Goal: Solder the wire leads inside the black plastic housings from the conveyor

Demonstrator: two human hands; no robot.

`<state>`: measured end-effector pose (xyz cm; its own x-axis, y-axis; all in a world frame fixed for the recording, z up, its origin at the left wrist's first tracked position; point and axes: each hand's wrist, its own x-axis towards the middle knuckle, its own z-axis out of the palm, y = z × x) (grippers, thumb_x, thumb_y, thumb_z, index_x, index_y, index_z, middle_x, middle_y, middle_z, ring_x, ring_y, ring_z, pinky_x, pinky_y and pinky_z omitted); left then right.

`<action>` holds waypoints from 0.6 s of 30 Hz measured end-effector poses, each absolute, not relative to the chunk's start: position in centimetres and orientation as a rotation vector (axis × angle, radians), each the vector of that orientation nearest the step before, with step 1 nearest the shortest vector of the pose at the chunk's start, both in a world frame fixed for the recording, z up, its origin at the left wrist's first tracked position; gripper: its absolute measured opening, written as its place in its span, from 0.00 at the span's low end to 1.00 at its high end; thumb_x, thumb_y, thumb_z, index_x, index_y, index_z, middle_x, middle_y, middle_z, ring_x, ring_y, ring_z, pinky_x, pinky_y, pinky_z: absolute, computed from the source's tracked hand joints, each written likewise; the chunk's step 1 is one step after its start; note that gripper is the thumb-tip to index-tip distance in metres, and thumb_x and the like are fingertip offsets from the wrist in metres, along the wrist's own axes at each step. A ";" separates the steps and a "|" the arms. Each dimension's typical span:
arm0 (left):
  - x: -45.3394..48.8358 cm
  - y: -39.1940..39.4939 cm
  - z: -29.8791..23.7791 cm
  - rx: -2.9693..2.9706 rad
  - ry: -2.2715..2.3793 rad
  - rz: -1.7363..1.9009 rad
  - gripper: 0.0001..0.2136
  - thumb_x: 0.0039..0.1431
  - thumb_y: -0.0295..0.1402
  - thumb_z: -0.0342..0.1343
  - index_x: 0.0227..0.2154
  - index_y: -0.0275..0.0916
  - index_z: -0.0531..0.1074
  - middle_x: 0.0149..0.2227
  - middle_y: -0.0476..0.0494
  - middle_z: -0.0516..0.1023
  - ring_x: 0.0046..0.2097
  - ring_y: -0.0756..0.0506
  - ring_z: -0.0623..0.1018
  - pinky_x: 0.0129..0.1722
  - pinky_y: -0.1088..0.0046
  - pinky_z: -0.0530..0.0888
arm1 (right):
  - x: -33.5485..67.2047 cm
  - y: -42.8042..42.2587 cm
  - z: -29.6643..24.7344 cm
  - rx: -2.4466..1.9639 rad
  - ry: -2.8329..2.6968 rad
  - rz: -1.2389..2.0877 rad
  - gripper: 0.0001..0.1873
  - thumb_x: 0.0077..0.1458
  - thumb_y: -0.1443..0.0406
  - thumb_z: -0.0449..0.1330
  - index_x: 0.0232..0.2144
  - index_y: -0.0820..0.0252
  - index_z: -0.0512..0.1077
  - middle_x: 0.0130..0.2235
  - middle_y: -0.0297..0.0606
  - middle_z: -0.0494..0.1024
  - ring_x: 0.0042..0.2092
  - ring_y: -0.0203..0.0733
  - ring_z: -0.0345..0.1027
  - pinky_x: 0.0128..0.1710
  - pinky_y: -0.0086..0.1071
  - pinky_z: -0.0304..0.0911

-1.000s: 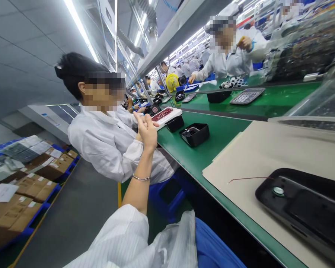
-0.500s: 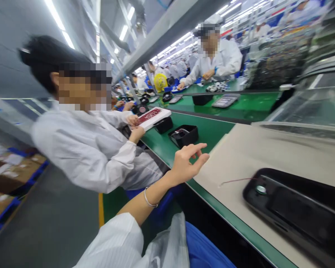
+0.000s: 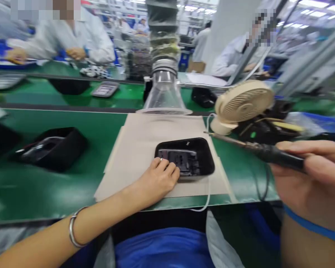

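Note:
My left hand (image 3: 163, 176) is closed over the near left edge of a black plastic housing (image 3: 208, 160), its fingers curled inside. The housing lies open side up on a beige board (image 3: 136, 137) and contains a dark moulded part (image 3: 181, 160). In my right hand (image 3: 315, 178) is a soldering iron (image 3: 268, 152), held by its dark handle. Its thin metal tip points left, above the board's right edge and apart from the housing. A white cable emerges below the housing at the board's front.
A clear fume hood (image 3: 164, 93) stands behind the board. At right is a beige fan (image 3: 244, 102) among dark clutter. Another black housing (image 3: 61, 149) sits on the green bench (image 3: 100, 130) to the left. Co-workers in white coats sit across the line.
The view has swung right. My left hand, formerly open in the air near the bench edge, now grips the housing. My right hand has come into view with the soldering iron.

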<state>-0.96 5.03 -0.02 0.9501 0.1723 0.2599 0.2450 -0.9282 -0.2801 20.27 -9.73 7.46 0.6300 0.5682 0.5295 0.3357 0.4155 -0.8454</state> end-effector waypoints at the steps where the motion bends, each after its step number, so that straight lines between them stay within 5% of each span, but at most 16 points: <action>1: 0.3 5.6 -0.1 -2.788 -0.267 -0.265 0.05 0.58 0.31 0.56 0.36 0.36 0.72 0.31 0.44 0.76 0.35 0.44 0.72 0.36 0.68 0.63 | 19.8 -9.7 7.8 -1.151 -0.906 0.146 0.05 0.41 0.67 0.64 0.25 0.55 0.79 0.25 0.35 0.75 0.20 0.35 0.66 0.17 0.31 0.61; 9: 4.5 8.5 0.0 -2.704 -0.278 -0.432 0.05 0.56 0.24 0.54 0.33 0.30 0.74 0.27 0.39 0.76 0.33 0.40 0.73 0.33 0.65 0.63 | 18.8 -9.1 8.2 -1.150 -0.907 0.063 0.06 0.45 0.68 0.62 0.28 0.57 0.79 0.22 0.33 0.75 0.22 0.32 0.68 0.22 0.25 0.63; 14: 1.3 10.1 0.7 -2.650 -0.488 -0.643 0.19 0.58 0.41 0.53 0.44 0.31 0.73 0.44 0.31 0.77 0.45 0.30 0.73 0.43 0.52 0.64 | 18.7 -8.2 8.2 -1.161 -0.890 0.051 0.06 0.45 0.69 0.61 0.27 0.58 0.79 0.23 0.32 0.74 0.22 0.32 0.66 0.22 0.25 0.62; 18: 1.0 12.0 2.3 -2.824 -0.709 -0.456 0.16 0.61 0.38 0.49 0.46 0.35 0.73 0.50 0.34 0.74 0.50 0.29 0.72 0.45 0.49 0.65 | 18.5 -7.2 7.9 -1.193 -0.867 0.062 0.06 0.44 0.69 0.61 0.26 0.58 0.79 0.21 0.32 0.74 0.21 0.32 0.65 0.21 0.26 0.61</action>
<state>1.05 11.99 2.29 0.8377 0.4270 0.3404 0.4867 -0.8665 -0.1110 18.49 -7.19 7.90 0.6862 0.4718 0.5537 0.3875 0.4071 -0.8271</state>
